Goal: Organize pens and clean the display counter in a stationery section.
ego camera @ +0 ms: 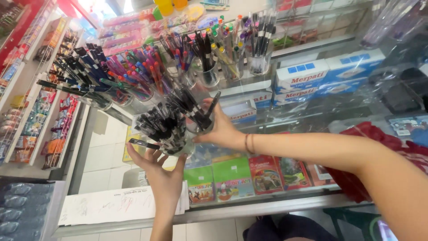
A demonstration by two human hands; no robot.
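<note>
On a glass shop counter (285, 203) stand two clear cups crammed with black pens. My left hand (159, 175) reaches up from below, with fingers and thumb wrapped around the base of the nearer cup (166, 130). One black pen (143, 143) sticks out sideways over its fingers. My right hand (221, 132) comes in from the right, wearing a thin bracelet at the wrist. It grips the side of the second cup of black pens (196, 115), which stands just behind and to the right of the first, touching it.
Several more cups of coloured pens and markers (147, 71) line the back of the counter. White and blue boxes (312, 78) are stacked at the right. Colouring books (232, 178) lie under the glass. A scribbled sheet of paper (111, 205) lies front left, and red cloth (370, 134) at the right.
</note>
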